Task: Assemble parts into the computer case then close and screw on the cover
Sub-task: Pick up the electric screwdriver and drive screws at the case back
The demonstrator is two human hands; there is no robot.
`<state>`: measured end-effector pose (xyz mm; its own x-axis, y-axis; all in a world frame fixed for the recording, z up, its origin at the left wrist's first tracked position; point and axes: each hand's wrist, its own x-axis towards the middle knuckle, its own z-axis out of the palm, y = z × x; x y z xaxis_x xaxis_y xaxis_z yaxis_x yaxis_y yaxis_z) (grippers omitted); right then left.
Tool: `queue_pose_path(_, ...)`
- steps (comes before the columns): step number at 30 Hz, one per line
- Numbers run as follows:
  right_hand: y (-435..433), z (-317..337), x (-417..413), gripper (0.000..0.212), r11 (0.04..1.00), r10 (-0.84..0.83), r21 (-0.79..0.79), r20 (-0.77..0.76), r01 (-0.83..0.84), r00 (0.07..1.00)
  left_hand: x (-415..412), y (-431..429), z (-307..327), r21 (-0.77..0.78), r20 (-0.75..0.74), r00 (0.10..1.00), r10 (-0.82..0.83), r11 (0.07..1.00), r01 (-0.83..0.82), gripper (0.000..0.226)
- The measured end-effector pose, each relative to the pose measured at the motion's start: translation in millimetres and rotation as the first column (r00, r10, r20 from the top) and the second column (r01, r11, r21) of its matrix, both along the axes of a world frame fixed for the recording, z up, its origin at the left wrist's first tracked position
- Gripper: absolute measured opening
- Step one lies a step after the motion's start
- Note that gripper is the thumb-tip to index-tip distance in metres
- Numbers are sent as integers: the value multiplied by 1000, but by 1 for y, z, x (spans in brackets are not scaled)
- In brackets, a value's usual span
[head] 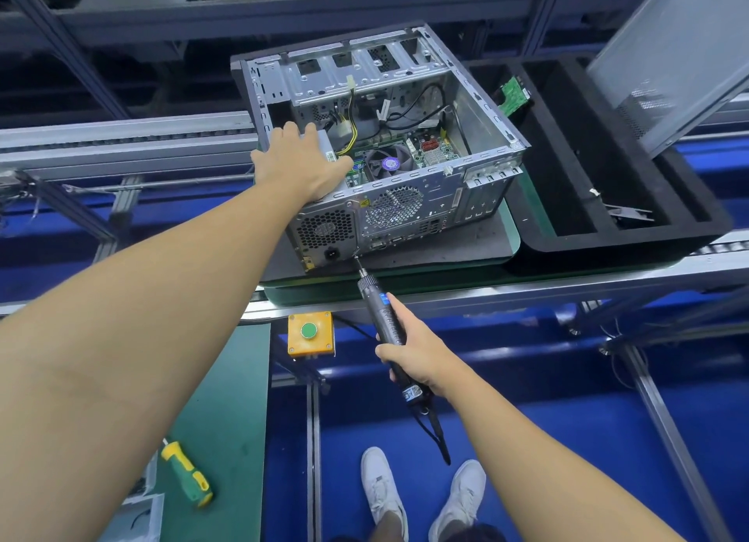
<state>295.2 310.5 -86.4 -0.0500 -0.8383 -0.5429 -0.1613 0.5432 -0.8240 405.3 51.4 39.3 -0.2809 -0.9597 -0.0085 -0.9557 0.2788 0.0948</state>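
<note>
An open grey computer case point(478, 107) lies on its side on a dark mat, its rear panel facing me, with a fan, cables and a motherboard visible inside. My left hand point(302, 162) rests flat on the power supply in the case's near-left corner. My right hand point(413, 349) grips a black electric screwdriver point(383, 318), whose bit tip touches the rear panel low down beside the power socket. The grey side cover point(668, 59) leans upright at the far right.
A black foam tray point(632, 237) to the right of the case holds a green circuit board point(514, 93) and a metal bracket. A yellow box with a green button point(310, 332) hangs below the conveyor rail. A green-yellow hand screwdriver point(186, 472) lies on the green bench at lower left.
</note>
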Motion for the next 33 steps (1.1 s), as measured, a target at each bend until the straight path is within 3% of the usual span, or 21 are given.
queue_pose_path(19, 2, 6, -4, 92, 1000, 29, 6, -9, -29, 1000, 3, 0, -1, 19, -7, 1000, -10, 1000, 10, 93)
queue_pose_path(23, 10, 15, -21, 92, 999, 31, 15, -15, -30, 999, 4, 4, 1, -23, -4, 999, -48, 999, 48, 85)
queue_pose_path(28, 9, 39, -49, 89, 998, 9, -57, -30, -10, 1000, -13, 23, 12, -342, -240, 923, -301, 916, 210, 42)
queue_pose_path(30, 10, 49, -61, 86, 996, -7, -85, -15, 5, 1000, -31, 36, 21, -332, -331, 855, -399, 898, 290, 34)
queue_pose_path(33, 14, 66, -85, 83, 993, -34, -113, 8, 35, 999, -63, 56, 28, -240, -466, 795, -388, 920, 308, 29)
